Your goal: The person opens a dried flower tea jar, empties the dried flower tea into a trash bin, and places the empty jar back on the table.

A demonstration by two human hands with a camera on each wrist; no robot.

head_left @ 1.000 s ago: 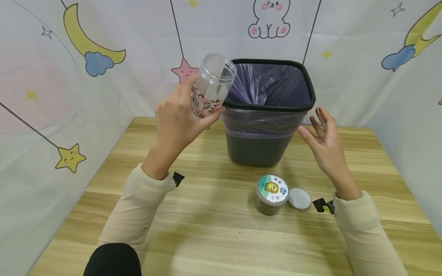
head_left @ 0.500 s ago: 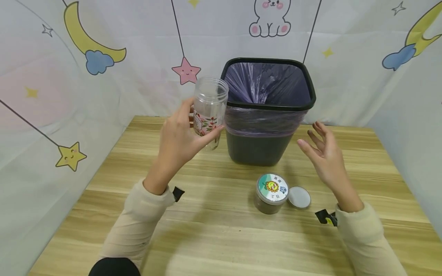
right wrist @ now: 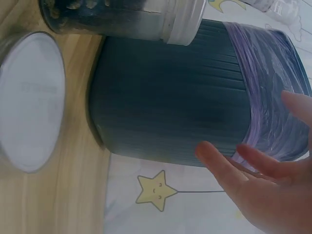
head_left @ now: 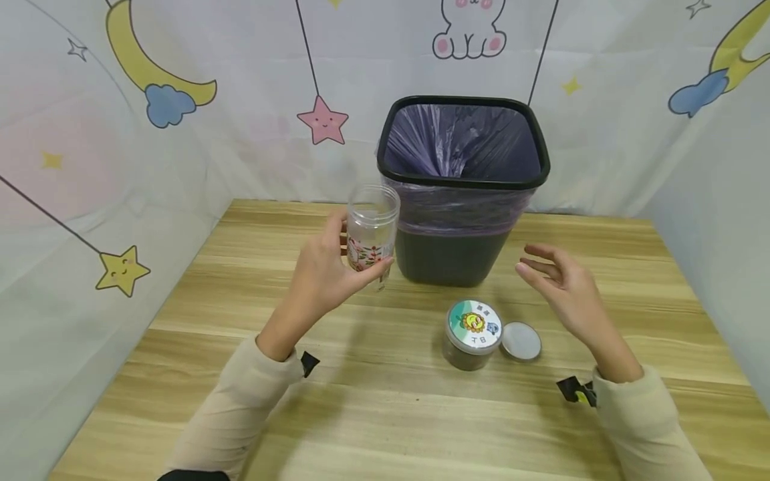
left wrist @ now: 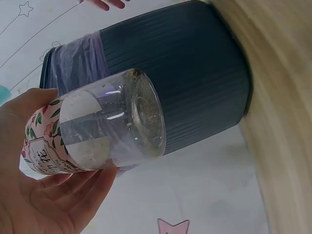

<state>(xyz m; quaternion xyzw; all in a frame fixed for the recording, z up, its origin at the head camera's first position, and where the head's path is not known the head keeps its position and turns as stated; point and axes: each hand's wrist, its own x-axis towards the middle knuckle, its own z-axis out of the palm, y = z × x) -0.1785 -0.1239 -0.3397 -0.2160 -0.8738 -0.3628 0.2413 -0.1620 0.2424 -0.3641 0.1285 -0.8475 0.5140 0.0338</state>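
My left hand (head_left: 327, 267) grips a clear plastic jar (head_left: 371, 230) with a pink floral label, lidless and upright, held just left of the trash can (head_left: 451, 254). The left wrist view shows the jar's base (left wrist: 146, 114) with small dark specks inside and nothing else in it. My right hand (head_left: 565, 287) hangs in the air right of the can, fingers loosely bent and holding nothing. In front of the can stands a lidded jar (head_left: 472, 337) with a sunflower sticker on top and dark contents. A round pale lid (head_left: 521, 341) lies flat beside it.
The black can has a purple liner (head_left: 463, 143) folded over its rim. Everything stands on a wood-grain table (head_left: 385, 427), with a printed white cloth (head_left: 259, 100) behind and at the sides.
My left hand has lowered the floral jar from beside the can's rim toward the table, turning it from tilted to upright. My right hand has moved slightly down, away from the can.
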